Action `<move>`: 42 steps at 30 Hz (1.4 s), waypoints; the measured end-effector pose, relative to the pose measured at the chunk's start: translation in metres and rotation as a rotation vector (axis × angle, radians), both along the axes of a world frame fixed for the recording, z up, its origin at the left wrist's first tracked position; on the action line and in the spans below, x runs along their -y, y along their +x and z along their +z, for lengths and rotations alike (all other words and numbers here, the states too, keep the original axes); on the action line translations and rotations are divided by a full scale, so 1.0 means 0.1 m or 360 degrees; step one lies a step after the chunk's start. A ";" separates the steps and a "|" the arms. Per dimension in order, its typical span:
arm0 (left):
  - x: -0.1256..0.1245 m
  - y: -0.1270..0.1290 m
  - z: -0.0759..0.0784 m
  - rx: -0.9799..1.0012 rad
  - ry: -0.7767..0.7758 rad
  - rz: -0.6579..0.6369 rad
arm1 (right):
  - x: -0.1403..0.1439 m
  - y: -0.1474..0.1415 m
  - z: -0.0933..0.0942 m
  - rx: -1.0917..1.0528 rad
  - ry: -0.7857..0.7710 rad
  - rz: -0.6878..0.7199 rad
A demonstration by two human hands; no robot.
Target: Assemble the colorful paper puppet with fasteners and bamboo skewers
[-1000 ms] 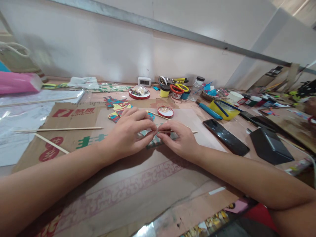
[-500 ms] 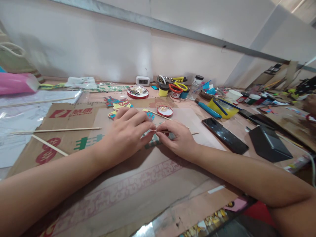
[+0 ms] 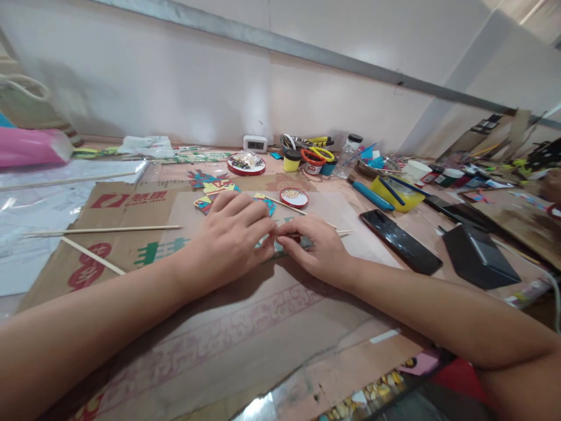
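Painted cutout [image 3: 280, 245] lies flat on the cardboard sheet [image 3: 131, 234] at the middle of the worktop, mostly hidden under both hands. From the head view, the left hand [image 3: 232, 240] presses down on it with curled fingers, seemingly to keep it from sliding, while the right hand [image 3: 318, 248] pinches a thin wooden stick [image 3: 344, 233] against it. Red Chinese characters are printed on the cardboard, too skewed for me to read. A dark phone [image 3: 401, 241] lies to the right.

Matt brown cardboard [image 3: 131, 245]; glossy black phone [image 3: 400, 241]; thin wooden stick [image 3: 103, 230].
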State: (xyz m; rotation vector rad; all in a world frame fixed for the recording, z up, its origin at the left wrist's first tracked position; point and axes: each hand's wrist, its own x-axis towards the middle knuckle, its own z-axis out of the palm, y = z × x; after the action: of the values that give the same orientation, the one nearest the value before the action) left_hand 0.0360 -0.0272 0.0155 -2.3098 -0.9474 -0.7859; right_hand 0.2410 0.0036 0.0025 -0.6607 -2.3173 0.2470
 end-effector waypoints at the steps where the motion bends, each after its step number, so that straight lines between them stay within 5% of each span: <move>1: -0.01 0.00 -0.01 0.0083 -0.0051 -0.0006 | 0.00 0.00 0.00 -0.0023 -0.0011 0.0004; 9: -0.02 0.00 -0.02 0.0422 -0.0406 -0.0142 | 0.03 -0.01 0.03 -0.0189 -0.0011 0.0032; 22: -0.02 0.02 -0.04 0.0311 -0.0276 -0.0104 | 0.02 -0.02 0.02 -0.0182 0.0008 0.0017; 31: -0.08 0.03 -0.04 0.0630 -0.0875 -0.0220 | 0.00 -0.02 -0.01 -0.0166 0.0025 0.0031; 42: -0.09 0.06 -0.05 0.0736 -0.0944 -0.0221 | -0.01 -0.01 -0.02 -0.0049 0.0251 0.0066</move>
State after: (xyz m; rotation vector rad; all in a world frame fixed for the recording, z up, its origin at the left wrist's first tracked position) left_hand 0.0416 -0.0183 0.0104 -2.7767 -1.3788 -1.2733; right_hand 0.2398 0.0042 0.0004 -0.5270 -2.2947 0.0914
